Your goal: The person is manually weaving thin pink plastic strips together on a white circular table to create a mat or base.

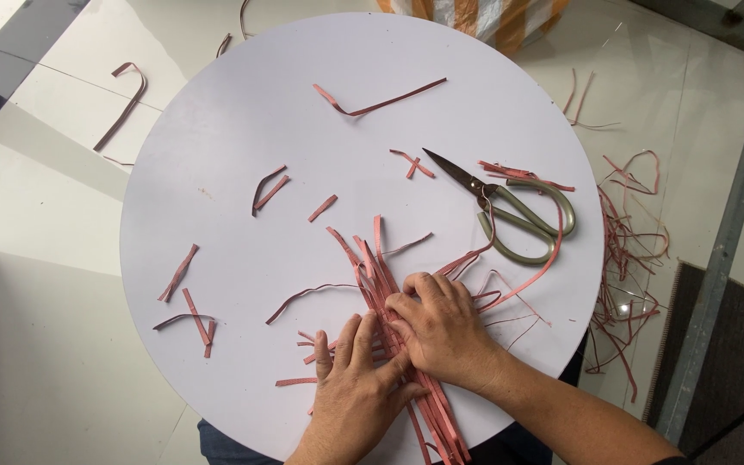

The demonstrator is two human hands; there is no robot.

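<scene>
— Where were the hands?
— Both the left hand (356,379) and right hand (441,327) pressed flat, fingers spread, on the pink strip bundle (389,293).
— Anything nearby?
— Scissors (510,211) beyond the right hand; a striped orange-white sack (484,17) farther off.

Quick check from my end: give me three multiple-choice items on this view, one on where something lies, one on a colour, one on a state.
1. The scissors lie
A. right of the hands, on the table
B. on the floor
C. in a hand

2. The strips are
A. green
B. reddish-pink
C. black

3. The hands are
A. raised off the table
B. gripping the scissors
C. pressed on the strip bundle

Key:
1 A, they rest on the round white table.
2 B, every strip has that colour.
3 C, left hand and right hand lie flat on it.
</scene>
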